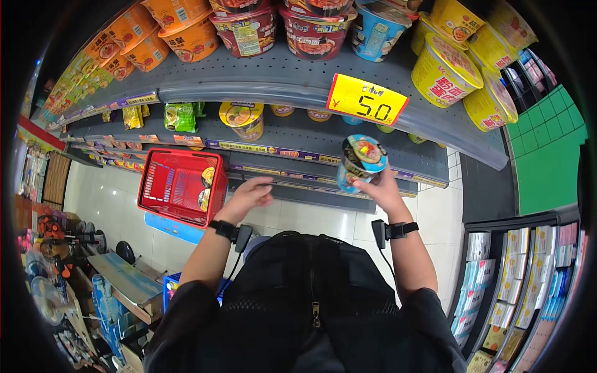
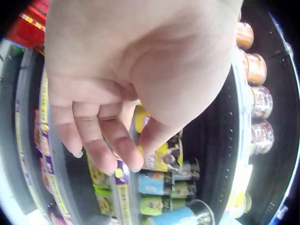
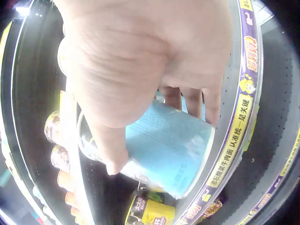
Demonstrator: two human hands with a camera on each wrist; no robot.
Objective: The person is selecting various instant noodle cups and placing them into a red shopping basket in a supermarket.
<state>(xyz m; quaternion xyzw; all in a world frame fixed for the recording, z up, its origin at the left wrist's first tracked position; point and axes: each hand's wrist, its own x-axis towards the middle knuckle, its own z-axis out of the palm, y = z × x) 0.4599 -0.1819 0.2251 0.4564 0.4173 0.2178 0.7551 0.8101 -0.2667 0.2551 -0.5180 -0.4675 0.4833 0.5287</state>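
My right hand (image 1: 387, 191) grips a blue instant noodle cup (image 1: 348, 177) by its side, thumb and fingers round it. The cup is tilted, its round picture lid facing up, in front of the lower shelf. In the right wrist view the cup's blue wall (image 3: 164, 145) shows between the thumb and the fingers. Held out to the left, my left hand (image 1: 250, 198) has loosely bent fingers and holds nothing. Just left of it is a red shopping basket (image 1: 163, 202) with two round-lidded packs (image 1: 208, 177) at its right end.
Above the hands, a shelf (image 1: 273, 84) bears orange, dark red, blue and yellow noodle bowls. A yellow price sign (image 1: 368, 107) juts from its edge. A yellow-lidded cup (image 1: 242, 119) stands on the lower shelf. At the lower right, a rack (image 1: 497, 292) holds packaged goods.
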